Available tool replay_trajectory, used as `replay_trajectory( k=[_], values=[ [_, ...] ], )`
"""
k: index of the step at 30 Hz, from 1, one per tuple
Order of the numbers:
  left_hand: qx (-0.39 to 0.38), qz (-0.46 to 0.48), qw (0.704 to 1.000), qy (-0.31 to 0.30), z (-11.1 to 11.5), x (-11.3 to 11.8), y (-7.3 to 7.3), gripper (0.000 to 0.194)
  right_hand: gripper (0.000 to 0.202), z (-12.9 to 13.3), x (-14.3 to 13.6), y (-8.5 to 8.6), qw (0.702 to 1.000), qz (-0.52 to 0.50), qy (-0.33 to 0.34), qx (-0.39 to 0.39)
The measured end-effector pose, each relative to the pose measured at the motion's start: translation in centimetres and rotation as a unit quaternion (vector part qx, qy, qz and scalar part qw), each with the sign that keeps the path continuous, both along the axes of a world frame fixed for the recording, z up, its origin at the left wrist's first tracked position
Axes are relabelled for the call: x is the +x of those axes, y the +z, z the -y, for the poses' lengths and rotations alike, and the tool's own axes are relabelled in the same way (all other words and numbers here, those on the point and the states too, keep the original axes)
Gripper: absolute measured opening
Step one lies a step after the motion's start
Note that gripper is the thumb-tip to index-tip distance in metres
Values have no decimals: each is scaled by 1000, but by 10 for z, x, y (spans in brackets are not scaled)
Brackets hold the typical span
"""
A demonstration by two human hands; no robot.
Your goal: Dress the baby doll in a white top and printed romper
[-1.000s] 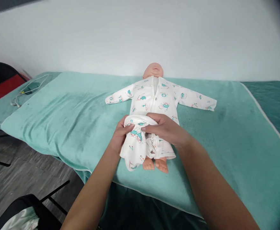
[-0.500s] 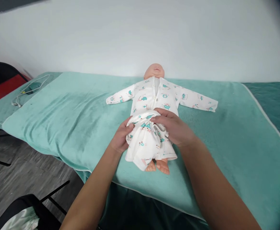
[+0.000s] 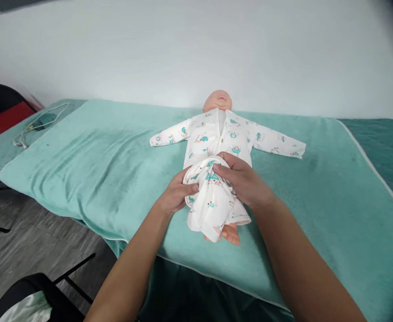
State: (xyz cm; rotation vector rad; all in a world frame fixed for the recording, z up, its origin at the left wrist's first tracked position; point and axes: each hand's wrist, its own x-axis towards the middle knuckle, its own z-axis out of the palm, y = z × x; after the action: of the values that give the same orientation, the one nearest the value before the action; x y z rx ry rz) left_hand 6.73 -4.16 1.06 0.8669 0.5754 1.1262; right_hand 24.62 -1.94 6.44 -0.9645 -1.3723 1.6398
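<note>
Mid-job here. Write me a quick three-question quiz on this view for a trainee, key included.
1. True or false: the left hand and the right hand both grip the bunched printed cloth.

2. How do the sleeves of the white top on the doll lie?

3. The white cable is:
A. across the doll's chest
B. near the picture's left edge
C. in the right hand

Key:
1. True
2. Spread out to both sides
3. B
</note>
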Motion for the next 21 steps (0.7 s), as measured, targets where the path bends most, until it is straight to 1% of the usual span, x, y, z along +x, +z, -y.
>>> replay_trajectory(
  k=[2, 5, 8, 12, 15, 18, 21],
  values=[
    [-6, -9, 1000, -2, 0, 0, 0, 63, 30, 0, 1, -1, 1000, -1, 0, 5],
    [-15, -24, 999, -24, 0, -3, -2, 59, 30, 1, 2, -1, 1000, 5, 9, 17],
    [-20, -34, 998, -41, 0, -6, -5, 54, 30, 0, 2, 1, 998, 45, 26, 46],
    [-40, -16, 999, -32, 0, -7, -7, 54, 31, 0, 0, 3, 992, 97, 25, 74],
    [-54, 22, 998, -5, 0, -5, -5, 58, 32, 0, -1, 6, 990, 114, 35, 79],
    [-73, 39, 996, 24, 3, -3, 1, 56, 31, -1, 0, 11, 985, 127, 75, 86],
    [-102, 29, 994, 16, 5, -4, 4, 54, 32, -4, 2, 17, 972, 137, 167, 93]
  ],
)
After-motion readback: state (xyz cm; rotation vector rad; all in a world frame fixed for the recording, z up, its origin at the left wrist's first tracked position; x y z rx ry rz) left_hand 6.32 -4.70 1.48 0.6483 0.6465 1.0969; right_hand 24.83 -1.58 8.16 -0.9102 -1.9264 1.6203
